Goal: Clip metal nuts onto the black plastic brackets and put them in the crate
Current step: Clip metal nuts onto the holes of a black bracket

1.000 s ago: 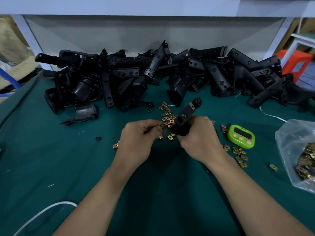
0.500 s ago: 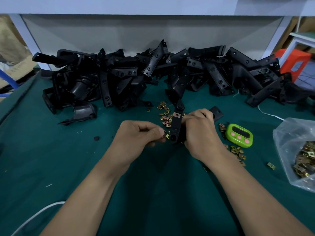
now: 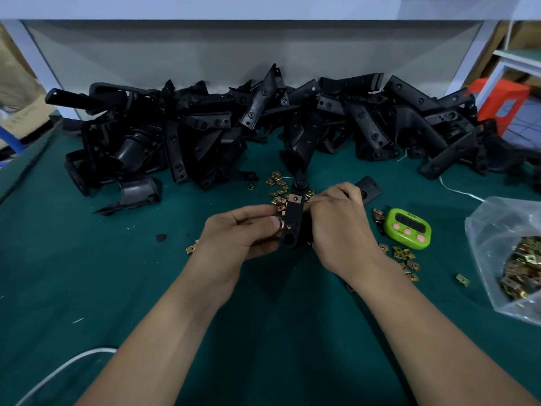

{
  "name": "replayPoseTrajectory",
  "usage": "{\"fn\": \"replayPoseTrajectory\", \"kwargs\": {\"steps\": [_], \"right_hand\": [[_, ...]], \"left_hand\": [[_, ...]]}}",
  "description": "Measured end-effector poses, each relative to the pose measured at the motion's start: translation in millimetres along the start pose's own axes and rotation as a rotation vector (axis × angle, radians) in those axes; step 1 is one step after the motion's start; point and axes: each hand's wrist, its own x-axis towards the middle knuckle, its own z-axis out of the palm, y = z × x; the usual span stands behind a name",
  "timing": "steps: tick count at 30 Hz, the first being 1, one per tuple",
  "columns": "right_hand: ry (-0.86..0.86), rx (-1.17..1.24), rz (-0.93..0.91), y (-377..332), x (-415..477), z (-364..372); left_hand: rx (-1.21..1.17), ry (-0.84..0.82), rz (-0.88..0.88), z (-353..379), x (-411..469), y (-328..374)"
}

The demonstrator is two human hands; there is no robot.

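Note:
My right hand (image 3: 341, 227) grips a black plastic bracket (image 3: 294, 213) above the green table mat; one arm of the bracket points away from me, another sticks out to the right past my fingers. One metal nut (image 3: 295, 198) is clipped on the bracket's upper part. My left hand (image 3: 238, 232) pinches a second metal nut (image 3: 282, 224) against the bracket's left edge, lower down. Loose metal nuts (image 3: 276, 183) lie scattered on the mat beyond my hands. No crate is in view.
A long heap of black brackets (image 3: 210, 127) fills the back of the table. A green timer (image 3: 408, 228) sits right of my hands, more nuts (image 3: 405, 259) near it. A clear bag of nuts (image 3: 518, 265) lies at the right edge. A white cable (image 3: 58, 373) runs bottom left.
The bracket was turned in my right hand from tilted right to pointing away from me. My left hand brought a nut up to the bracket's lower left edge.

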Motion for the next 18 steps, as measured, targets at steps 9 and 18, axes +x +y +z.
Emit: {"fn": "replayPoseTrajectory", "kwargs": {"steps": [9, 18], "right_hand": [[-0.028, -0.059, -0.039, -1.3, 0.5, -3.7], [-0.014, -0.064, -0.037, -1.1, -0.8, -2.6]], "left_hand": [[-0.058, 0.006, -0.017, -1.1, -1.7, 1.8], [0.015, -0.013, -0.01, -3.1, -2.5, 3.2]]}}
